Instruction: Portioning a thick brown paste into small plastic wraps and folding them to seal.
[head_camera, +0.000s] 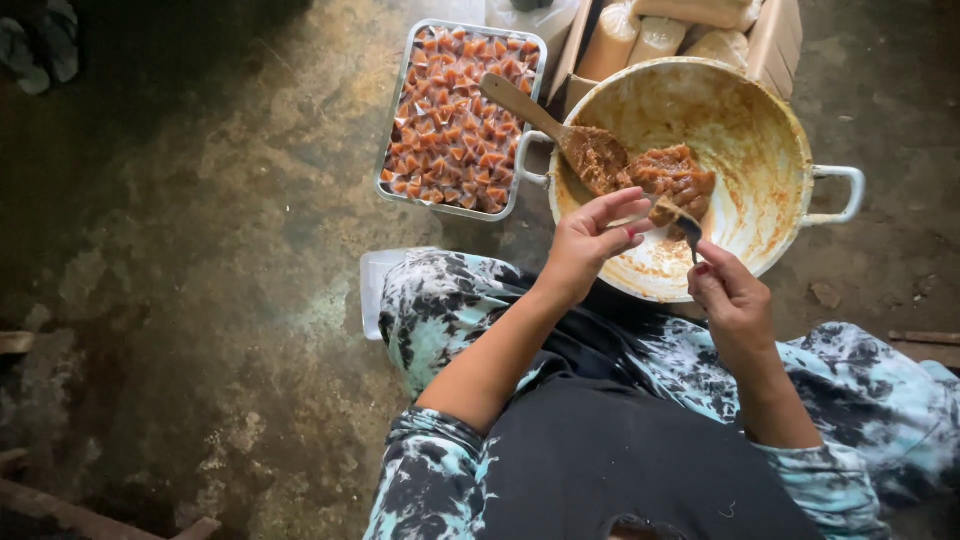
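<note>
On the floor (200, 300), a two-handled pan (760, 200) sits just before the seated person's knees, with a tray (395, 165) of wrapped pieces (455, 125) touching its left handle. A wooden spatula (560, 125) leans in the pan beside a lump of paste (675, 175). Behind the pan stands a box (775, 40) holding what may be filled bags (640, 35). Both hands, left hand (590, 240) and right hand (730, 295), hang over the pan's near rim.

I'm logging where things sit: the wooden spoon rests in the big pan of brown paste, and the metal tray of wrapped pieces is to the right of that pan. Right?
Not quite. The head view shows the metal tray to the left of the pan, not the right. The wooden spoon does rest in the pan's brown paste.
</note>
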